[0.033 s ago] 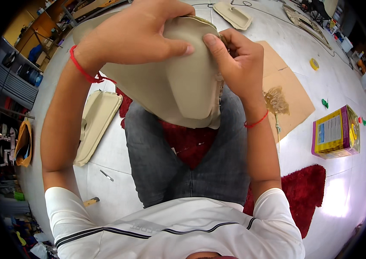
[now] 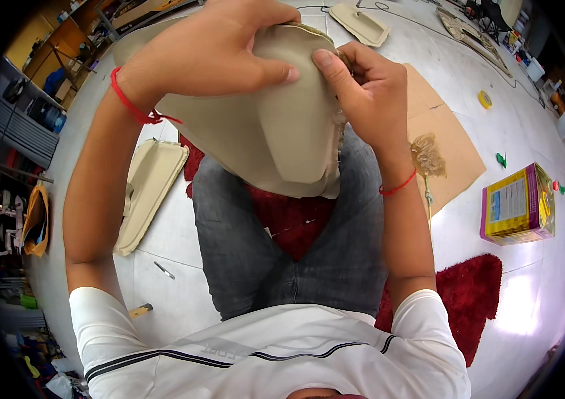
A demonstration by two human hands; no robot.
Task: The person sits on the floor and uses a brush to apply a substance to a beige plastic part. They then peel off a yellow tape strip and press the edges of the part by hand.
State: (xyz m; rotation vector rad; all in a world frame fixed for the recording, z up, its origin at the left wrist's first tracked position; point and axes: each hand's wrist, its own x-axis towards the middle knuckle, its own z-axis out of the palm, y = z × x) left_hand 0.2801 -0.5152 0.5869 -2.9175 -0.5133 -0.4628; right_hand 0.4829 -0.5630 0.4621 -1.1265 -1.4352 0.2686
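A beige, leather-like covered panel (image 2: 296,139) with a raised, moulded shape rests above my thighs, its far end lifted. My left hand (image 2: 222,56) lies across the upper part, thumb pressed on the beige face and fingers over the far edge. At the panel's upper right edge my right hand (image 2: 372,90) pinches the covering, thumb on the front and fingers curled behind. The edge there looks rough, with folded material. What the fingers do behind the panel is hidden.
Left of my legs lies another beige panel (image 2: 153,193), near a small knife-like tool (image 2: 164,270). To the right are a cardboard sheet (image 2: 459,146) with a brown smear, a yellow-purple can (image 2: 519,203), yellow tape (image 2: 485,99) and a red rug (image 2: 472,306). A further panel (image 2: 360,25) lies ahead.
My right thumb has shifted very slightly up along the panel's edge. Both hands keep their hold, and the panel stays almost in place.
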